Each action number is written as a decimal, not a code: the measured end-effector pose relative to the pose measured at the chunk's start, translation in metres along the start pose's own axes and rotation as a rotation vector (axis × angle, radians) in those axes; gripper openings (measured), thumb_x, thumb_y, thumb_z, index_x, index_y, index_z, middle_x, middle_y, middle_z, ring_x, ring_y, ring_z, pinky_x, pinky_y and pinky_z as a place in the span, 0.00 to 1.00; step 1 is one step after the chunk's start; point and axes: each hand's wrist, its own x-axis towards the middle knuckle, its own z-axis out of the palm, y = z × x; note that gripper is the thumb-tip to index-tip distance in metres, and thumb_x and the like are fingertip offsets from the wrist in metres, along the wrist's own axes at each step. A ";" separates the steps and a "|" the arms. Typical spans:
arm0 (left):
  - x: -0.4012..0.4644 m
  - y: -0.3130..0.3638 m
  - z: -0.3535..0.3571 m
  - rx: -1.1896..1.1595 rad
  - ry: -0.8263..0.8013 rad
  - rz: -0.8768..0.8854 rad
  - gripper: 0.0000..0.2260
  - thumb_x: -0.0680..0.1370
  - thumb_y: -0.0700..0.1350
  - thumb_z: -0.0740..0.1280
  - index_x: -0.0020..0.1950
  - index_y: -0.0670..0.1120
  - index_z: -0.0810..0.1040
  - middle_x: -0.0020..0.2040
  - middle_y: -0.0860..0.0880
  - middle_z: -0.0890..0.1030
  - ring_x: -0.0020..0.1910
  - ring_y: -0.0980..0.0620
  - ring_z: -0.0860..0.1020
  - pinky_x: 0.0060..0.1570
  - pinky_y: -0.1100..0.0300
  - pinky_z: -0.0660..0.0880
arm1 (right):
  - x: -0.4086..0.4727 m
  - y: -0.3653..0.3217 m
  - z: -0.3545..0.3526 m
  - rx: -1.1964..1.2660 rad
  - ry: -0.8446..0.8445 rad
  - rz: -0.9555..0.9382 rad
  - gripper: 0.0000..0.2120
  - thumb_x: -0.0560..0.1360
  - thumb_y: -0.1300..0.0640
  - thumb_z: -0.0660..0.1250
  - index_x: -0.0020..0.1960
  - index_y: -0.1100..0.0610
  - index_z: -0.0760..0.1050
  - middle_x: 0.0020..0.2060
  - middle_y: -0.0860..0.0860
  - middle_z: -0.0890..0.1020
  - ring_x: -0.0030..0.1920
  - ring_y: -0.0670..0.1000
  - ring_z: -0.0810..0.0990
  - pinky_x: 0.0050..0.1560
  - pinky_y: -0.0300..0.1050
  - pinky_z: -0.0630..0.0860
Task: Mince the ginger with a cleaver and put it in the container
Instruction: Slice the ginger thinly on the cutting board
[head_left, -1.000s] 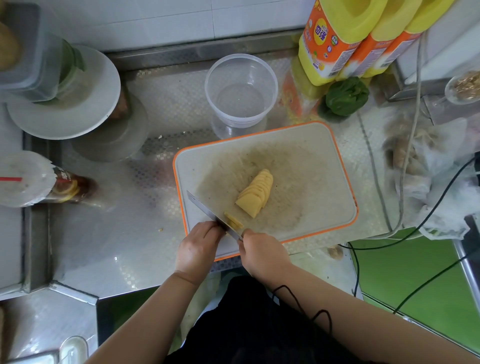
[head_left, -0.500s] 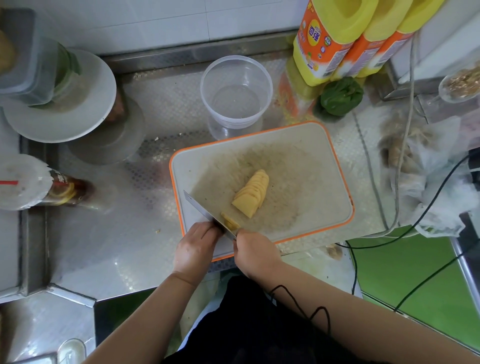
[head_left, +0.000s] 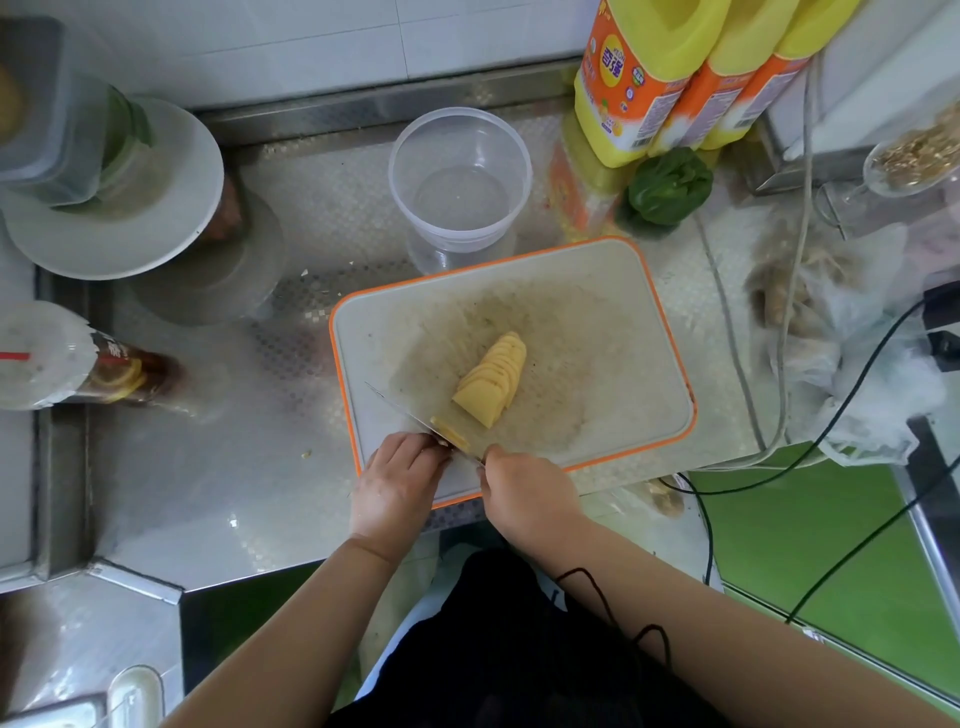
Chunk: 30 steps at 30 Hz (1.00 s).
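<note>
Slicing stage, seen from the head camera. The right hand (head_left: 524, 496) is wrapped round the cleaver (head_left: 410, 415) handle at the near edge of the cutting board (head_left: 597, 322); the handle itself is hidden inside the fist, and the blade runs far and to the left, seen almost edge-on. The left hand (head_left: 397, 475) sits just left of the blade with its fingers curled down over a small ginger end piece (head_left: 451, 435) — probably tucked so the knuckles guide the blade and the tips stay clear of the edge. How firmly that piece is pinned cannot be told, since the fingers cover most of it.

The ginger slices (head_left: 493, 382) lie fanned in an overlapping row at the board's middle, just right of the blade, apart from both hands; the shingled lay suggests they are set aside ready for cutting into strips and then mincing. Nothing is minced yet, by this judgement.

The clear container (head_left: 460, 176) stands upright and holds no ginger, just beyond the board's far edge — near enough for a short transfer. Yellow oil bottles (head_left: 670, 78) stand far right.
</note>
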 end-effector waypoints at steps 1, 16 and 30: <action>0.001 0.001 0.001 -0.006 -0.005 -0.005 0.04 0.77 0.41 0.69 0.46 0.43 0.83 0.46 0.48 0.82 0.47 0.44 0.79 0.46 0.52 0.78 | -0.001 0.001 0.000 -0.011 -0.002 -0.006 0.06 0.80 0.58 0.57 0.53 0.59 0.71 0.44 0.55 0.81 0.45 0.59 0.80 0.36 0.46 0.66; 0.002 0.005 0.002 0.010 -0.024 -0.080 0.05 0.72 0.37 0.72 0.47 0.44 0.84 0.45 0.49 0.81 0.45 0.46 0.78 0.42 0.55 0.78 | 0.005 -0.002 -0.002 -0.091 -0.045 0.002 0.06 0.78 0.63 0.59 0.53 0.60 0.72 0.46 0.57 0.81 0.47 0.59 0.81 0.39 0.46 0.70; 0.022 0.027 -0.042 -0.013 0.147 -0.107 0.05 0.77 0.42 0.68 0.50 0.44 0.81 0.49 0.46 0.80 0.48 0.45 0.75 0.50 0.54 0.72 | 0.014 -0.002 -0.006 0.030 -0.047 0.022 0.15 0.81 0.54 0.56 0.63 0.63 0.63 0.51 0.59 0.80 0.51 0.60 0.80 0.41 0.47 0.69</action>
